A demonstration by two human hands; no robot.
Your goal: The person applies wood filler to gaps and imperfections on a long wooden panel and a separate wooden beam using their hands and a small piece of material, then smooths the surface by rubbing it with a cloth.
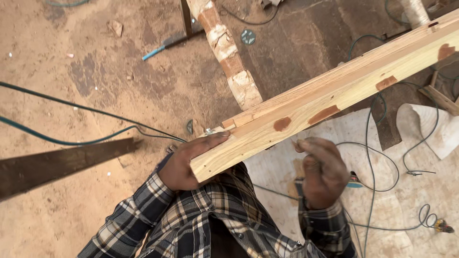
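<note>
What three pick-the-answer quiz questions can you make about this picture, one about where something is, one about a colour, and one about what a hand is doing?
1. Where is the left hand?
A. on the near end of the wooden plank
B. flat on the floor
C. on the dark blade

2. What colour are the filled patches on the plank?
A. blue
B. reddish brown
C. white

3. What is the right hand doing?
A. lying wide open on the floor
B. gripping a hammer
C. held curled just below the plank's edge

Answers:
1 A, its thumb lies along the plank's end.
2 B, they stand out reddish brown against the pale wood.
3 C, its fingers are bent near the lower edge; whether they pinch something is too small to tell.
</note>
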